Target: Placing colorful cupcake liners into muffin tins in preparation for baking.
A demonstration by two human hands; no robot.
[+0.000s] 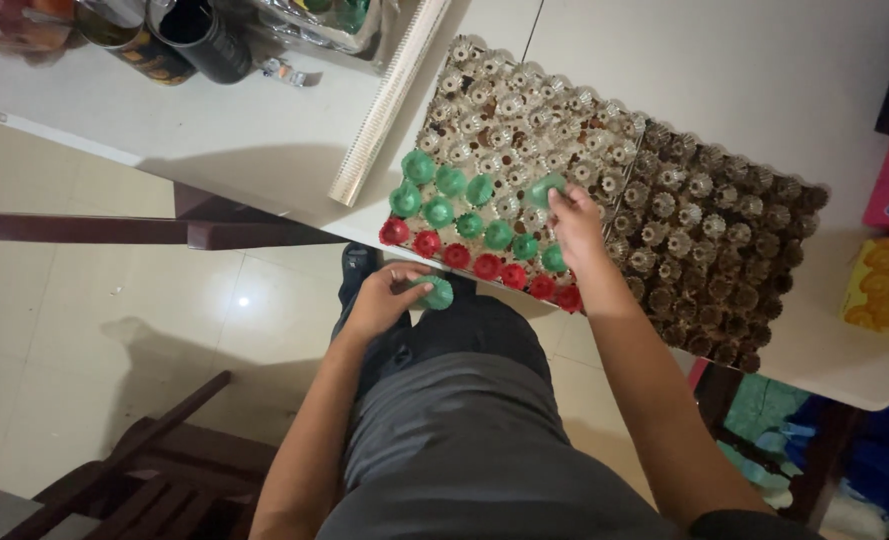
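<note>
A flat tray (524,110) of several small fluted moulds lies on the white table (264,130). Along its near edge runs a row of red caps (486,266), with several green caps (438,211) behind them. My right hand (576,222) rests on the tray and pinches a green cap (544,189) over a mould. My left hand (384,296) hangs below the table edge, above my lap, and holds another green cap (436,292).
A second, darker tray of moulds (724,260) sits to the right. A long foil roll (389,100) lies left of the trays. Dark tins (199,35) stand at the back left. Coloured packages (884,285) are at the right edge. A wooden chair (154,470) stands at lower left.
</note>
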